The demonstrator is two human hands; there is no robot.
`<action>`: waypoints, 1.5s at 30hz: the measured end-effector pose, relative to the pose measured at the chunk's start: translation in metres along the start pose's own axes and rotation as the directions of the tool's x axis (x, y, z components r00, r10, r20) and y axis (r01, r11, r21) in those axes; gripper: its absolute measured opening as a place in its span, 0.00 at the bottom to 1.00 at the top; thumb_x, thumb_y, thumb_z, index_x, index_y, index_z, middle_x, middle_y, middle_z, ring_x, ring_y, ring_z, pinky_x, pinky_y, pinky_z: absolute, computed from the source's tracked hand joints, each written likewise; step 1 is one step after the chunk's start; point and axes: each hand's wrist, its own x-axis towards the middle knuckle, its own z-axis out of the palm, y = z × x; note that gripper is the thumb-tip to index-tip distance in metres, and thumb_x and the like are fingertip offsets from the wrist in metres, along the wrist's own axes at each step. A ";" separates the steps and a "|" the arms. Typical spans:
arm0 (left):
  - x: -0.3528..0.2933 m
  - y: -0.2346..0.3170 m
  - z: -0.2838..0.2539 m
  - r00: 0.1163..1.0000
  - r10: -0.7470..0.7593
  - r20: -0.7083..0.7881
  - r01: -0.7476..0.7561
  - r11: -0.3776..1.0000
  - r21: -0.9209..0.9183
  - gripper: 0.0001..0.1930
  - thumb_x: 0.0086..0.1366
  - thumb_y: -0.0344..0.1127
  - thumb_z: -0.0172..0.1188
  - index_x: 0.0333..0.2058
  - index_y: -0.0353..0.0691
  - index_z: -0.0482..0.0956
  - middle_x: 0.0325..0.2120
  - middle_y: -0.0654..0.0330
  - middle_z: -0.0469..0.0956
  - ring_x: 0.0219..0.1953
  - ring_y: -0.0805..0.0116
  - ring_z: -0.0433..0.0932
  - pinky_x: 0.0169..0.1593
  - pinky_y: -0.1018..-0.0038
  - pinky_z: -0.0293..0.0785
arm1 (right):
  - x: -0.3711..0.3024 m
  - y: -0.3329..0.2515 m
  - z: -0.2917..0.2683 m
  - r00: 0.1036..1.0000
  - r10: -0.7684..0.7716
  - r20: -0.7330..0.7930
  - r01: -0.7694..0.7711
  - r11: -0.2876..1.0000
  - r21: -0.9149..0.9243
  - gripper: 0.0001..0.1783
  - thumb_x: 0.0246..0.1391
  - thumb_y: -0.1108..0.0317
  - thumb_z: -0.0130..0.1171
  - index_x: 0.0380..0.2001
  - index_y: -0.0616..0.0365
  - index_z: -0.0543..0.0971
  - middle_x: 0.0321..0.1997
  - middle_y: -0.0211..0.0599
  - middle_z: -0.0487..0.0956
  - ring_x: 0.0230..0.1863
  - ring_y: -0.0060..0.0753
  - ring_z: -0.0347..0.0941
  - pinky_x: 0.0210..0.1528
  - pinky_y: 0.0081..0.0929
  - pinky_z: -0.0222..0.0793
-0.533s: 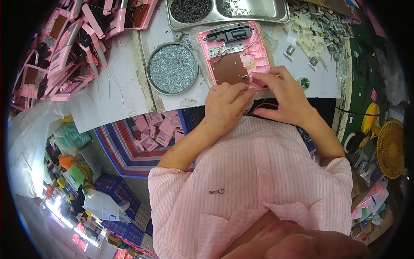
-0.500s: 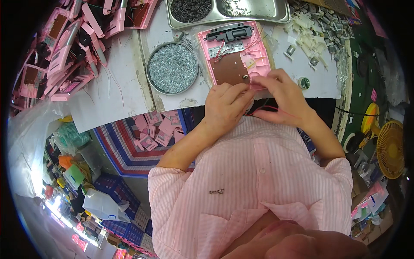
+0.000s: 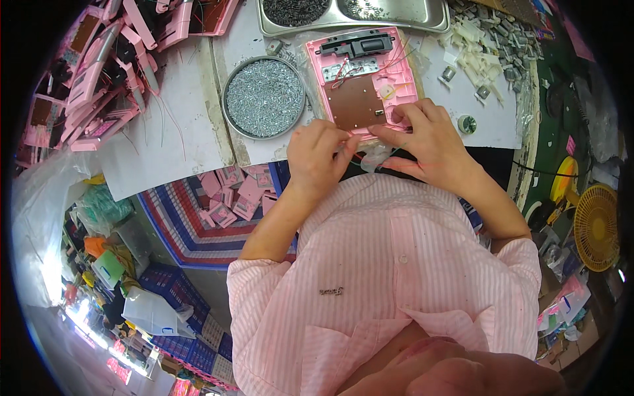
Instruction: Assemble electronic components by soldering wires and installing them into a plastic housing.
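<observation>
A pink plastic housing lies on the table in front of me. It carries a brown board, a black part, a metal strip and thin loose wires. My left hand is at the near edge, thumb and forefinger pinched together; what they hold is too small to make out. My right hand rests over the near right corner, with its fingertips on the housing and the thumb spread away below. A thin red line, apparently a wire, crosses this hand. Clear plastic hangs between the hands.
A round dish of small metal pieces stands left of the housing. Behind is a divided steel tray. White and metal parts lie at right beside a small green-and-white roll. Pink housings pile up at left; a basket holds pink pieces below.
My left hand has moved left and a little down, away from the right hand. The right thumb has come up slightly, and clear plastic now shows between the hands.
</observation>
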 end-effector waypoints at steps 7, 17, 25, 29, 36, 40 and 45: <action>-0.032 -0.006 0.003 0.988 -0.150 0.025 0.149 0.988 0.027 0.07 0.55 0.28 0.67 0.28 0.43 0.75 0.22 0.60 0.71 0.22 0.58 0.73 0.27 0.64 0.66 | 0.017 -0.029 0.037 0.974 -0.083 -0.210 0.078 0.996 -0.032 0.17 0.44 0.63 0.68 0.41 0.49 0.81 0.38 0.27 0.75 0.46 0.35 0.69 0.55 0.44 0.59; -0.023 -0.002 -0.035 0.934 -0.082 0.349 0.138 0.980 -0.141 0.06 0.59 0.26 0.62 0.37 0.38 0.80 0.29 0.53 0.78 0.29 0.52 0.78 0.33 0.64 0.75 | 0.029 -0.027 0.062 0.952 -0.083 -0.294 0.063 0.995 -0.076 0.11 0.43 0.60 0.68 0.29 0.48 0.78 0.34 0.29 0.72 0.40 0.37 0.67 0.46 0.42 0.57; 0.008 -0.031 -0.028 0.941 0.133 0.312 -0.084 0.983 -0.165 0.10 0.55 0.30 0.73 0.36 0.39 0.82 0.25 0.57 0.72 0.25 0.59 0.74 0.27 0.66 0.69 | 0.045 0.020 -0.056 0.979 -0.008 -0.202 0.055 0.971 0.231 0.09 0.48 0.62 0.69 0.31 0.50 0.82 0.29 0.30 0.79 0.30 0.34 0.72 0.45 0.39 0.65; 0.011 -0.025 -0.031 0.937 0.090 0.338 -0.028 0.983 -0.183 0.10 0.57 0.33 0.71 0.37 0.40 0.81 0.25 0.57 0.71 0.26 0.56 0.75 0.29 0.63 0.71 | 0.112 0.141 -0.161 0.774 0.148 -0.616 -0.146 0.988 0.055 0.08 0.59 0.68 0.62 0.36 0.63 0.81 0.29 0.29 0.79 0.32 0.18 0.74 0.36 0.21 0.70; 0.014 -0.022 -0.031 0.934 0.076 0.349 -0.008 0.982 -0.191 0.12 0.57 0.33 0.71 0.38 0.40 0.80 0.25 0.58 0.72 0.25 0.57 0.75 0.29 0.64 0.71 | 0.207 0.236 -0.236 0.724 -0.291 -0.625 -0.152 0.816 -0.557 0.09 0.48 0.66 0.66 0.31 0.57 0.80 0.33 0.44 0.79 0.41 0.52 0.74 0.46 0.43 0.70; 0.013 -0.022 -0.029 0.935 0.079 0.346 -0.020 0.985 -0.170 0.12 0.57 0.32 0.71 0.39 0.42 0.82 0.25 0.58 0.72 0.25 0.57 0.75 0.28 0.64 0.70 | 0.222 0.261 -0.239 0.765 -0.247 -0.595 -0.246 0.741 -0.625 0.06 0.49 0.68 0.62 0.30 0.57 0.78 0.35 0.45 0.77 0.43 0.53 0.72 0.48 0.44 0.69; 0.008 -0.026 -0.024 0.934 0.074 0.350 -0.031 0.991 -0.127 0.11 0.58 0.33 0.70 0.40 0.45 0.85 0.25 0.58 0.71 0.26 0.57 0.74 0.28 0.64 0.69 | 0.212 0.291 -0.249 0.765 -0.288 -0.576 -0.133 0.804 -0.579 0.06 0.54 0.72 0.60 0.35 0.62 0.78 0.38 0.47 0.77 0.42 0.49 0.74 0.46 0.38 0.70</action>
